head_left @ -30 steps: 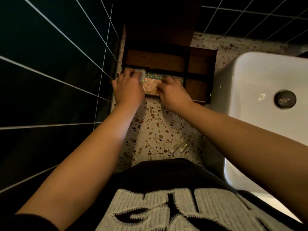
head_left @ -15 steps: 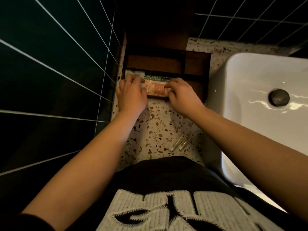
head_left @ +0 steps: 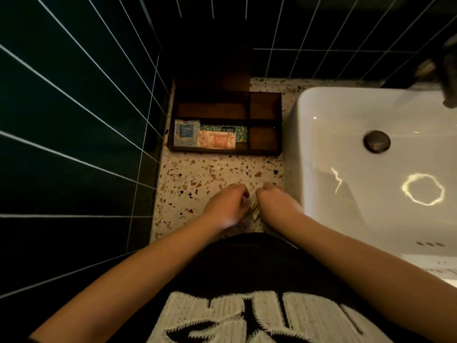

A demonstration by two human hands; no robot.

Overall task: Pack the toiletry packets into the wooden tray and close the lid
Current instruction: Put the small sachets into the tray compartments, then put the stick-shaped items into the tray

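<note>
head view: the wooden tray sits on the terrazzo tabletop beside the sink, its lid propped upright behind. three packets fill the near left compartment: a blue packet, an orange packet and a green packet partly beneath. near the body, the left hand and right hand curl around small clear sachets; whether either truly grips them i cannot tell. slippery and thin, these could slide off the tabletop's near edge if pinched poorly.
</note>
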